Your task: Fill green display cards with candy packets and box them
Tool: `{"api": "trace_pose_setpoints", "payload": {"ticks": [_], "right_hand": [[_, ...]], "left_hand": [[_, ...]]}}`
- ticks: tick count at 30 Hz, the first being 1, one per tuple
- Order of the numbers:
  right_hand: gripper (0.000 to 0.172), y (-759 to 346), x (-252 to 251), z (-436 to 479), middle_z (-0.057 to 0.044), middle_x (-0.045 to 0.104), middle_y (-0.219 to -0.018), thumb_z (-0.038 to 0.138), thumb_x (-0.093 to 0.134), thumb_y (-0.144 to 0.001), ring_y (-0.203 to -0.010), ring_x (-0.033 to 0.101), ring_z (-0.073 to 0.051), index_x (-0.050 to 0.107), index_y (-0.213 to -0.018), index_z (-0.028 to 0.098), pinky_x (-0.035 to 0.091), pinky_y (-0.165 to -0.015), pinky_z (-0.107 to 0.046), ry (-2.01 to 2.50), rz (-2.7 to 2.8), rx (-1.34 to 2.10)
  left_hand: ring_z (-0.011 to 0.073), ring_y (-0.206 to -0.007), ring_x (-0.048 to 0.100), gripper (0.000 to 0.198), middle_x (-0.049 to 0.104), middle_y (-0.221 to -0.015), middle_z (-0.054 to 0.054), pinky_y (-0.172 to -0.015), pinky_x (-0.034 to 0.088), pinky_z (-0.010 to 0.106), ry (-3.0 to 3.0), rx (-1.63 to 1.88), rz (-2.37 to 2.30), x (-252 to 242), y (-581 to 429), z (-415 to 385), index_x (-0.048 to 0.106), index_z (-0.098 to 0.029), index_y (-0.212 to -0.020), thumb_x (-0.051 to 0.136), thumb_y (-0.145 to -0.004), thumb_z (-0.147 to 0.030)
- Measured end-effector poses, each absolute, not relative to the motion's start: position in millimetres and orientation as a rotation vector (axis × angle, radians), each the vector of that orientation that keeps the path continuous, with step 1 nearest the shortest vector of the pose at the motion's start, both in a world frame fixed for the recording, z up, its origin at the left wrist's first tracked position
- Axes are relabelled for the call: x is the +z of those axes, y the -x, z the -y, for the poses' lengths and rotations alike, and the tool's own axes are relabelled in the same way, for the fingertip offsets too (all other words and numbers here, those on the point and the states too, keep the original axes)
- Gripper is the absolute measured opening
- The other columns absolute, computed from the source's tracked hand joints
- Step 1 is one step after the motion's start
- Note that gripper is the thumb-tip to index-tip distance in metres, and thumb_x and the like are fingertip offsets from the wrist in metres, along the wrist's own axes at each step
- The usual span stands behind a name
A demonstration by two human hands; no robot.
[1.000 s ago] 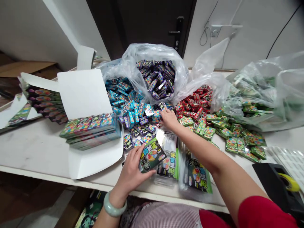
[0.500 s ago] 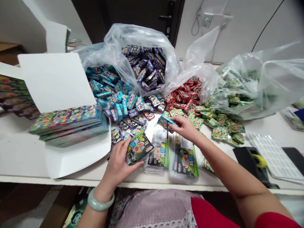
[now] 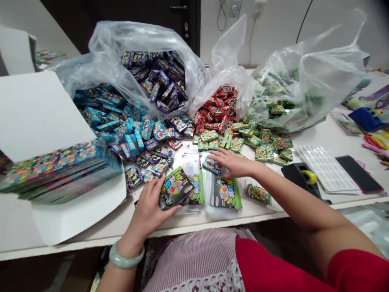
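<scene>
My left hand (image 3: 148, 205) grips a black and green printed packet (image 3: 176, 188) by its left side, fingers along the edge and thumb stretched below. Under and beside this packet lies a stack of clear sleeves with matching printed cards (image 3: 196, 188). To its right is a second stack of the same sleeves (image 3: 224, 194). My right hand (image 3: 232, 162) reaches over the top of that stack, fingers stretched out flat. A small blue candy box (image 3: 212, 165) lies under the fingertips. Around the hands are loose purple boxes (image 3: 161, 166) and green boxes (image 3: 208, 136).
Plastic bags spill blue (image 3: 106, 107), purple (image 3: 164, 83), red (image 3: 217, 103) and green boxes (image 3: 276, 107) along the back. An open white carton (image 3: 75, 215) with stacked printed boxes stands left. At right are a tape dispenser (image 3: 300, 178), label sheets (image 3: 326, 170) and a phone (image 3: 358, 174).
My right hand has gone from pinching the blue candy box to lying flat over it. My left hand still grips the packet. The view has shifted to the right.
</scene>
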State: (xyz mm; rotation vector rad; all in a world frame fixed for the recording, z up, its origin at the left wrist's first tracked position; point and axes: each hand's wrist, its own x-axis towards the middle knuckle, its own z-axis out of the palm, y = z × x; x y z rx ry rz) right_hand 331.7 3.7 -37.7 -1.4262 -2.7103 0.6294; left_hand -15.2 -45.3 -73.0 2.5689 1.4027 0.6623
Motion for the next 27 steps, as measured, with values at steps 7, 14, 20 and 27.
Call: {"api": "trace_pose_setpoints", "payload": {"ticks": [7,14,20,27], "right_hand": [[0.079,-320.8,-35.9,-30.6,-0.016,0.048,-0.136,0.017,0.074,-0.063,-0.126,0.043,-0.033,0.047,-0.136,0.016,0.036,-0.106,-0.050,1.194,2.828,0.701],[0.075,-310.6,8.0,0.1,-0.013,0.045,-0.133,0.034,0.074,-0.073,-0.121,0.045,-0.027,0.041,-0.139,0.020,0.041,-0.102,-0.045,0.835,2.639,0.802],[0.060,-293.6,16.3,1.1,-0.018,0.048,-0.131,0.038,0.075,-0.075,-0.122,0.042,-0.030,0.055,-0.126,0.014,0.041,-0.101,-0.046,0.772,2.822,0.589],[0.069,-277.4,9.2,-0.5,-0.018,0.048,-0.131,0.035,0.077,-0.074,-0.121,0.044,-0.028,0.047,-0.132,0.013,0.041,-0.102,-0.042,0.755,2.812,0.658]], "left_hand": [[0.0329,-0.116,0.051,0.090,0.050,-0.125,0.015,-0.098,0.045,0.050,-2.516,0.588,-1.376,-72.8,10.4,47.5,0.027,-0.022,-0.147,0.068,-0.074,-0.056],[0.0335,-0.118,0.049,0.092,0.049,-0.126,0.015,-0.101,0.043,0.050,-2.513,0.636,-1.351,-67.7,6.8,49.1,0.027,-0.021,-0.147,0.072,-0.072,-0.051],[0.0330,-0.118,0.047,0.095,0.047,-0.126,0.015,-0.100,0.043,0.051,-2.522,0.610,-1.237,-62.0,-2.4,47.8,0.025,-0.023,-0.147,0.074,-0.071,-0.050],[0.0318,-0.118,0.047,0.094,0.046,-0.127,0.014,-0.100,0.043,0.050,-2.442,0.570,-1.235,-64.2,-1.3,52.6,0.026,-0.022,-0.146,0.074,-0.070,-0.052]]}}
